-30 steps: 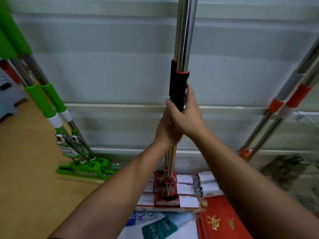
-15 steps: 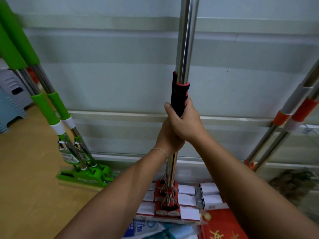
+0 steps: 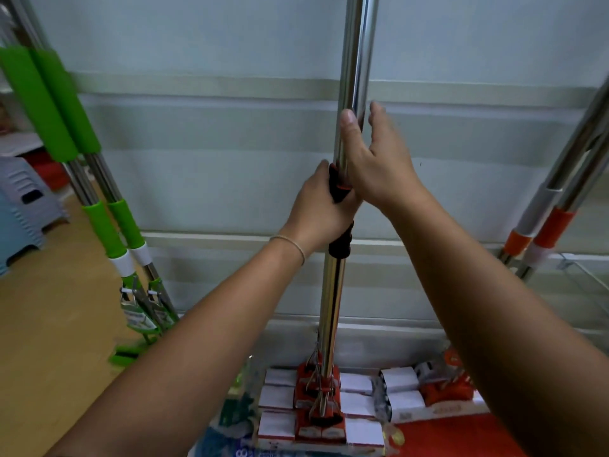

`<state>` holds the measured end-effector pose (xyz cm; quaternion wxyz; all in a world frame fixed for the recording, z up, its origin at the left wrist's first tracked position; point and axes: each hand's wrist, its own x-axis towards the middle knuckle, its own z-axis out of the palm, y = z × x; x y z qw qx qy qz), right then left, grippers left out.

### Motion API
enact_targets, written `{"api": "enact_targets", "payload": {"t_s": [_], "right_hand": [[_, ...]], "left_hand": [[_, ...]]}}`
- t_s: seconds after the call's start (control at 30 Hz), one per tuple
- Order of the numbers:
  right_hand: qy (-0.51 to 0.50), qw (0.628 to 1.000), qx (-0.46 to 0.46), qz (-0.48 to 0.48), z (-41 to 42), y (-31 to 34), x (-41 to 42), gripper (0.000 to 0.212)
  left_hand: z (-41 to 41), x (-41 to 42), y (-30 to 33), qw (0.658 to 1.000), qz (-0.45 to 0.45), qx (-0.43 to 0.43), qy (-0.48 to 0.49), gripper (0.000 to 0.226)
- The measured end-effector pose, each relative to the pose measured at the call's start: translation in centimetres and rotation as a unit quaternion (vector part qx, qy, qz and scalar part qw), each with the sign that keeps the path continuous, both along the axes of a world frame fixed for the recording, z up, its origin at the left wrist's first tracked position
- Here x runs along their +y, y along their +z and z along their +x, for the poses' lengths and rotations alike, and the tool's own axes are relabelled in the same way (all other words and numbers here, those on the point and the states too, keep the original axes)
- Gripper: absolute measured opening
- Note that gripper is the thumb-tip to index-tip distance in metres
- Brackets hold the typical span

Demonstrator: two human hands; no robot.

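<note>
Our left hand (image 3: pixel 316 209) clenches the black sleeve (image 3: pixel 340 241) of the mop pole (image 3: pixel 357 54), upright through the frame's centre, while our right hand (image 3: pixel 379 166), just above, brackets the bare steel with loose, nearly straight fingers.

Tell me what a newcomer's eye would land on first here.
The shiny steel mop pole standing up the middle, with both hands on it: the left hand grips its black sleeve, and the right hand sits just above on bare metal, thumb against the pole, fingers nearly straight. Next come the bright green-handled mops leaning on the wall at left, and the orange-banded mops at the right edge.
</note>
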<state>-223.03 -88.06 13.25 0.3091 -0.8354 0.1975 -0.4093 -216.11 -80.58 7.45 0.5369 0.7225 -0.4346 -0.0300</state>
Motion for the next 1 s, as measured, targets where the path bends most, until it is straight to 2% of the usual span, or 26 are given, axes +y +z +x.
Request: {"api": "enact_targets", "payload": {"t_s": [0.1, 0.27, 0.33, 0.63, 0.73, 0.8, 0.87, 0.93, 1.0], "right_hand": [[-0.003, 0.999, -0.022, -0.023, 0.7, 1.4, 0.0, 0.040], [-0.031, 0.999, 0.007, -0.024, 1.6, 2.5, -0.2, 0.035], [-0.028, 0.999, 0.011, -0.009, 1.6, 2.6, -0.3, 0.036], [0.005, 0.998, 0.035, 0.056, 1.0, 2.8, -0.2, 0.050], [0.019, 0.992, 0.045, 0.113, 0.8, 2.4, -0.4, 0.066], [0.019, 0.988, 0.047, 0.146, 0.1, 1.5, -0.6, 0.080], [0.015, 0.989, 0.043, 0.139, -1.1, -0.1, -0.5, 0.067], [-0.010, 0.992, 0.035, 0.122, -2.2, -2.5, -0.2, 0.050], [-0.051, 0.990, 0.041, 0.122, -3.0, -6.2, -0.1, 0.041]], "left_hand": [[0.3, -0.4, 1.8, 0.998, 0.035, -0.060, -0.005, 0.025], [0.3, -1.5, 1.4, 0.998, 0.053, -0.032, -0.013, 0.031], [0.2, -1.7, 1.5, 0.997, 0.055, -0.047, 0.004, 0.029], [0.2, -1.7, 1.3, 0.998, 0.044, -0.035, 0.000, 0.037], [-0.1, -1.1, 1.1, 0.997, 0.058, -0.040, -0.001, 0.044], [-0.2, -0.5, 0.3, 0.999, 0.041, 0.003, -0.028, 0.045], [-0.3, 0.3, -1.0, 0.998, 0.024, 0.012, -0.055, 0.046], [-0.4, 1.0, -2.8, 0.997, 0.050, -0.018, -0.064, 0.052], [-0.4, 1.6, -4.6, 0.994, 0.085, -0.024, -0.062, 0.051]]}}
